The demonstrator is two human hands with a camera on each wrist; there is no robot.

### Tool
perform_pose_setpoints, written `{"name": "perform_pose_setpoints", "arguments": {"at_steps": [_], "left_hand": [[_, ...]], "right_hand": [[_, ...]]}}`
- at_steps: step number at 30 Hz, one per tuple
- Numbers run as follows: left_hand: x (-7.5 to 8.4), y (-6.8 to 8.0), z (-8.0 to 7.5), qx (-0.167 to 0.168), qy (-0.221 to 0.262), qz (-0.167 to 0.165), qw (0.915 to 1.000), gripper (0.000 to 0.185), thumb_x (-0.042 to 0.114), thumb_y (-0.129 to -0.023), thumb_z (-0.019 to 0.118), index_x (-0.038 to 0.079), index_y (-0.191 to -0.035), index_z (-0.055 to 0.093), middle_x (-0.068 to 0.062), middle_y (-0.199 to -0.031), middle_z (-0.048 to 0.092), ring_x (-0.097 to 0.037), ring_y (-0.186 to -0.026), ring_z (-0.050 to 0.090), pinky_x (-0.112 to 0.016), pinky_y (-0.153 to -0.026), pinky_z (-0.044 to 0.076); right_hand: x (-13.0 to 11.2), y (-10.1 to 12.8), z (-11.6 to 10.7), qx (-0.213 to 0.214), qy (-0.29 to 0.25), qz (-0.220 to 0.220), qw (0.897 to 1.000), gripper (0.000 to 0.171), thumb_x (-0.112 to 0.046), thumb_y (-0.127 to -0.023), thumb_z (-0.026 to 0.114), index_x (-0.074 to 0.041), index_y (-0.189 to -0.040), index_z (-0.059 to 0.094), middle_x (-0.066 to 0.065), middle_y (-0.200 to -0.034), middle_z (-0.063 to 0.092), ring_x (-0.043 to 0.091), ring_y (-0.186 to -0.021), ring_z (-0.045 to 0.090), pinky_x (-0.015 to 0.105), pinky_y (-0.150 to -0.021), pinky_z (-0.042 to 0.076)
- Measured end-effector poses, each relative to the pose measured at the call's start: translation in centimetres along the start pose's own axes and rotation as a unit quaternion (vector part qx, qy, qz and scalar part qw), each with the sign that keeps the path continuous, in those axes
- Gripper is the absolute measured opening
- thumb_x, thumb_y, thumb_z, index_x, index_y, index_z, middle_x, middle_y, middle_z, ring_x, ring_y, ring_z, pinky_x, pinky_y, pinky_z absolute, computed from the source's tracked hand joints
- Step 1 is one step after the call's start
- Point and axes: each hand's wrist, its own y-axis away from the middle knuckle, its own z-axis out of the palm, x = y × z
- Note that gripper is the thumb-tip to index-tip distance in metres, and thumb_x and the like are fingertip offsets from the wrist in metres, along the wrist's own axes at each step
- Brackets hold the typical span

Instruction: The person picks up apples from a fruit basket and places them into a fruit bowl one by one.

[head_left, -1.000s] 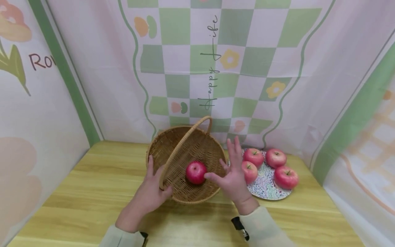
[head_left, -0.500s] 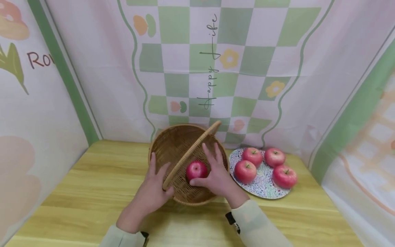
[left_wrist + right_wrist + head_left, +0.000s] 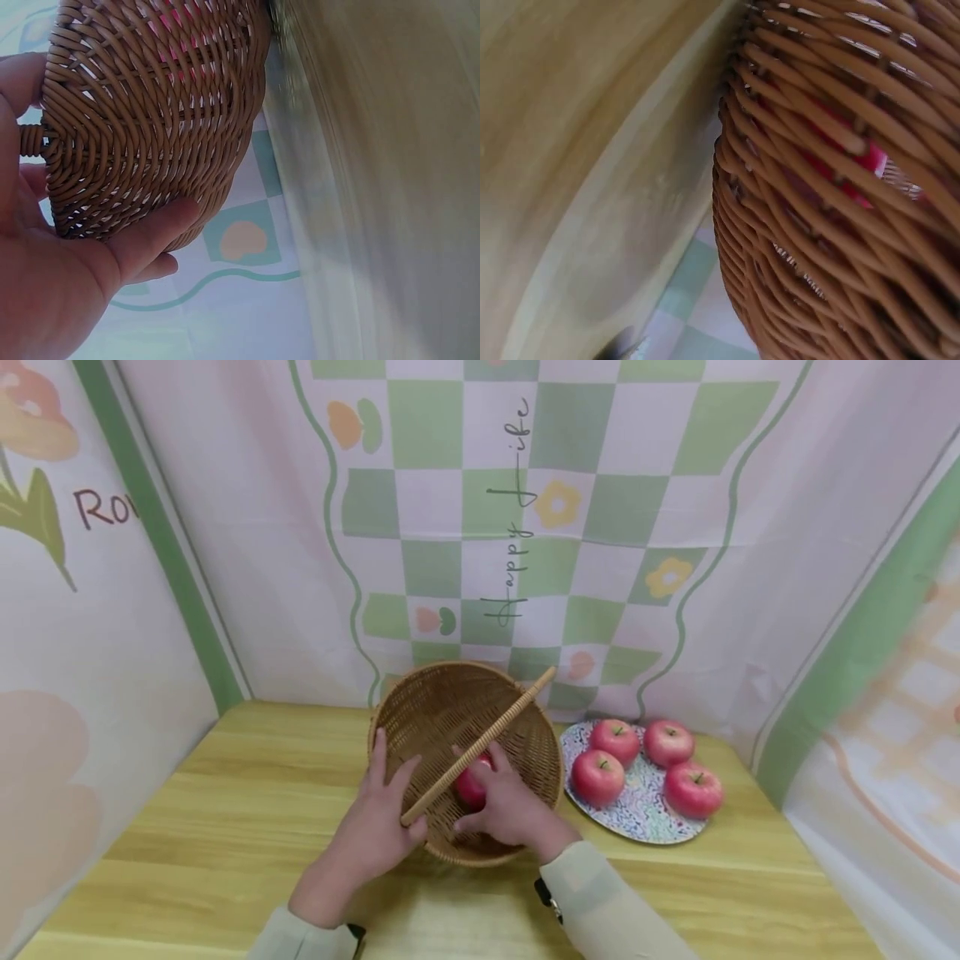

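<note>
A round wicker basket with a long handle stands at the back middle of the wooden table. Inside it lies a red apple, mostly covered by my right hand, whose fingers and thumb curl around it. My left hand grips the basket's near left rim at the foot of the handle. In the left wrist view, the thumb and palm press against the outer weave of the basket. Red from the apple shows through the weave in the right wrist view.
A speckled plate with three red apples sits right of the basket, close to its rim. Printed cloth backdrops close in the back and both sides. Bare wooden tabletop lies to the left and along the front.
My right hand moved left from beside the plate into the basket and closed around the apple. The handle swung over to the right. My left hand stayed on the rim.
</note>
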Motion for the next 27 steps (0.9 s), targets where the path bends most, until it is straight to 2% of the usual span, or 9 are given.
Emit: {"name": "perform_pose_setpoints", "arguments": {"at_steps": [4, 7, 10, 17, 22, 27], "left_hand": [[0.0, -0.1, 0.1, -0.003, 0.007, -0.001, 1.0000, 0.080, 0.015, -0.083, 0.076, 0.008, -0.153, 0.038, -0.016, -0.162, -0.020, -0.050, -0.140, 0.022, -0.025, -0.055, 0.044], [-0.1, -0.1, 0.2, -0.001, 0.007, -0.002, 1.0000, 0.081, 0.015, -0.082, 0.077, 0.008, -0.153, 0.038, -0.015, -0.162, -0.020, -0.050, -0.141, 0.022, -0.025, -0.056, 0.045], [-0.1, -0.1, 0.2, 0.004, 0.007, -0.001, 1.0000, 0.080, 0.015, -0.082, 0.077, 0.008, -0.152, 0.039, -0.016, -0.163, -0.019, -0.050, -0.141, 0.022, -0.025, -0.057, 0.045], [0.0, 0.0, 0.1, 0.006, -0.001, -0.004, 1.0000, 0.079, 0.017, -0.082, 0.077, 0.006, -0.152, 0.040, -0.018, -0.163, -0.018, -0.050, -0.141, 0.022, -0.030, -0.065, 0.050], [0.1, 0.0, 0.2, 0.005, -0.004, -0.005, 1.0000, 0.080, 0.017, -0.082, 0.077, 0.008, -0.152, 0.040, -0.017, -0.163, -0.018, -0.050, -0.140, 0.024, -0.032, -0.068, 0.052], [0.1, 0.0, 0.1, 0.000, -0.002, -0.006, 1.0000, 0.080, 0.016, -0.082, 0.076, 0.011, -0.153, 0.040, -0.013, -0.163, -0.021, -0.048, -0.140, 0.025, -0.028, -0.065, 0.050]], "right_hand": [[0.0, 0.0, 0.3, -0.011, 0.047, -0.021, 0.999, 0.095, -0.033, -0.072, 0.090, -0.021, -0.154, 0.042, 0.022, -0.161, 0.011, 0.047, -0.137, 0.028, 0.052, -0.103, 0.039], [0.0, -0.1, 0.6, -0.010, 0.075, -0.033, 0.997, 0.092, -0.034, -0.073, 0.090, -0.021, -0.152, 0.045, 0.021, -0.159, 0.018, 0.045, -0.132, 0.037, 0.050, -0.100, 0.042], [0.1, -0.2, 0.8, -0.001, 0.081, -0.030, 0.996, 0.090, -0.031, -0.075, 0.089, -0.020, -0.152, 0.043, 0.022, -0.155, 0.025, 0.044, -0.128, 0.041, 0.049, -0.097, 0.045], [0.4, -0.6, 0.9, 0.037, 0.025, 0.009, 0.999, 0.085, -0.020, -0.077, 0.087, -0.015, -0.150, 0.044, 0.025, -0.141, 0.037, 0.037, -0.114, 0.055, 0.050, -0.092, 0.048], [0.7, -0.6, 0.9, 0.057, -0.004, 0.010, 0.998, 0.074, -0.019, -0.081, 0.084, -0.010, -0.144, 0.046, 0.022, -0.131, 0.043, 0.034, -0.106, 0.058, 0.047, -0.088, 0.051], [1.0, -0.8, 0.7, 0.084, -0.097, 0.009, 0.992, 0.066, -0.022, -0.079, 0.084, -0.010, -0.136, 0.053, 0.019, -0.125, 0.047, 0.029, -0.101, 0.059, 0.040, -0.082, 0.053]]}}
